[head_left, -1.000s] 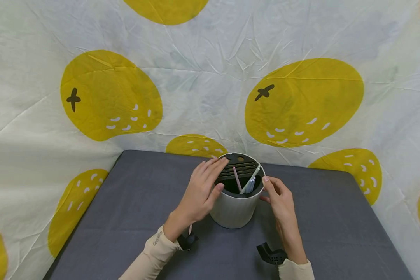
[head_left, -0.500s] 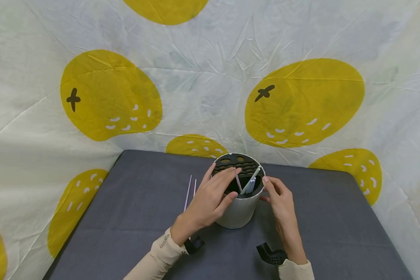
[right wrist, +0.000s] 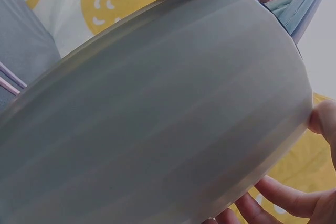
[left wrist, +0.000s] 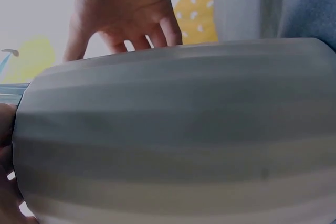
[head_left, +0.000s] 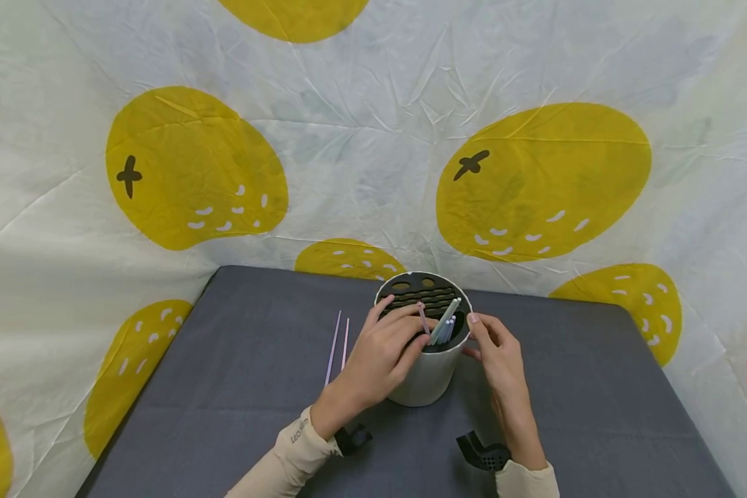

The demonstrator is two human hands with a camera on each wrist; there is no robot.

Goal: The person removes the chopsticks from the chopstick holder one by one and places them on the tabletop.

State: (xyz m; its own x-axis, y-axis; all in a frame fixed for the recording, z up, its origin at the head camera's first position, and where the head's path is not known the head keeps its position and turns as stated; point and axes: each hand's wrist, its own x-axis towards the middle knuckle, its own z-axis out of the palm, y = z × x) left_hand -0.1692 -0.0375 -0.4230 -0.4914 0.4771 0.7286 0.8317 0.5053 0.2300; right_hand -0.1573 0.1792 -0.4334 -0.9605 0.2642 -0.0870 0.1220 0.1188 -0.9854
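Note:
A pale grey, ribbed round utensil holder with a black slotted insert stands upright on the table. Several slim pastel sticks that look like chopsticks lean in its front opening: green chopsticks, blue chopsticks and a pink chopstick. My left hand is over the left rim, its thumb and forefinger pinching the green chopsticks low down; the exact contact is partly hidden. With thumb at the rim and fingers behind the wall, my right hand grips the holder's right side, also visible in the right wrist view.
A purple chopstick and a pink chopstick lie on the dark grey table, left of the holder and partly behind my left arm. A white cloth with yellow fruit prints hangs behind and at the sides.
My left hand has moved right and down from the far rim to the front opening. The green chopsticks have shifted slightly, showing two tips. My right hand has stayed still.

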